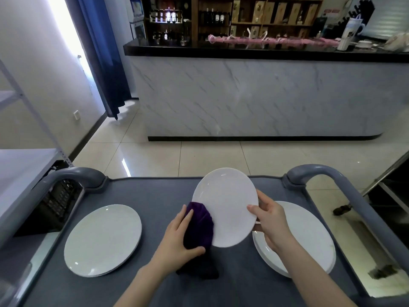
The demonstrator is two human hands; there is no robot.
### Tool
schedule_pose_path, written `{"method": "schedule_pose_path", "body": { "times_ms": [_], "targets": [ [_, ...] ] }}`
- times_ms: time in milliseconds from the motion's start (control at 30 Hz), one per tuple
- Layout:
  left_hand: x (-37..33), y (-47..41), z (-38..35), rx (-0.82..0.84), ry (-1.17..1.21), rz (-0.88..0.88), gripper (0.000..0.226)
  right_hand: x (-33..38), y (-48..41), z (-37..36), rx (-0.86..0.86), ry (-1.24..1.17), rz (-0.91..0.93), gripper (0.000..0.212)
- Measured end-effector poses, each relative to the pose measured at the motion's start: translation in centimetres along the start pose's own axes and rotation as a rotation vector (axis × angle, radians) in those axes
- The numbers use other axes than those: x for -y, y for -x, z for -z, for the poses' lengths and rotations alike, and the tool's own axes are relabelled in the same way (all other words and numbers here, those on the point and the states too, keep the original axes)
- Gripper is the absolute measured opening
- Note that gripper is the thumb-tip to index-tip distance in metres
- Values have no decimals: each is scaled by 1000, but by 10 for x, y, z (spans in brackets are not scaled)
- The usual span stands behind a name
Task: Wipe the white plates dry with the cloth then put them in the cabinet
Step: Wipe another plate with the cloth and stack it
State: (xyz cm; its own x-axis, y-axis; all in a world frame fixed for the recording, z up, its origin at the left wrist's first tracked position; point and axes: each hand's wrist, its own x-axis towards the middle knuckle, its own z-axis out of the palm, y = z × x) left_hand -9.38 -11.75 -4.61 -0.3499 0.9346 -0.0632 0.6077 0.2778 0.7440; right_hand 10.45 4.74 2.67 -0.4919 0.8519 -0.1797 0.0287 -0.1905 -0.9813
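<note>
- Over the middle of the grey cart top [155,191], one white plate [225,204] is held up off the surface, tilted on edge with its face toward the camera.
- The right hand [272,220] grips that plate by its right rim, thumb on the face and fingers curled behind.
- The left hand [179,238] is closed around a bunched purple cloth [199,224], which presses against the plate's lower left edge; part of the cloth passes behind the rim and its tail trails down onto the cart.
- Other white plates lie flat on the cart: a left stack [103,239] well apart from the hands, and a right stack [309,238] directly beneath the right forearm.
- The step in hand looks like drying. I cannot tell which stack is wiped and which is wet.
- Next, the cloth probably needs to sweep across the whole face and back. The right hand would have to turn the plate or shift its hold so the covered rim gets wiped too.
- No cabinet is plainly identifiable, so putting the plates away would mean turning from the cart.
</note>
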Motion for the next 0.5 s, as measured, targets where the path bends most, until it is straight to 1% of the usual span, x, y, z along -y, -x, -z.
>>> {"method": "schedule_pose_path", "body": {
  "times_ms": [67,133,233,367,400,500],
  "targets": [
    [8,9,-6,-75,-57,40,96,-1,-1,1,-20,22,-2,52],
    [12,19,-15,-143,-81,108,82,-2,-2,5,-48,28,-12,51],
    [16,27,-29,-135,-100,149,65,-3,-2,9,-68,38,-15,52],
    [11,21,-23,-257,-103,62,19,0,0,12,-67,89,6,59],
    [7,18,-15,-277,-76,51,15,2,1,14,-62,110,19,61],
    [-13,4,18,-291,58,97,18,7,2,17,-62,209,70,56]
  ]
}}
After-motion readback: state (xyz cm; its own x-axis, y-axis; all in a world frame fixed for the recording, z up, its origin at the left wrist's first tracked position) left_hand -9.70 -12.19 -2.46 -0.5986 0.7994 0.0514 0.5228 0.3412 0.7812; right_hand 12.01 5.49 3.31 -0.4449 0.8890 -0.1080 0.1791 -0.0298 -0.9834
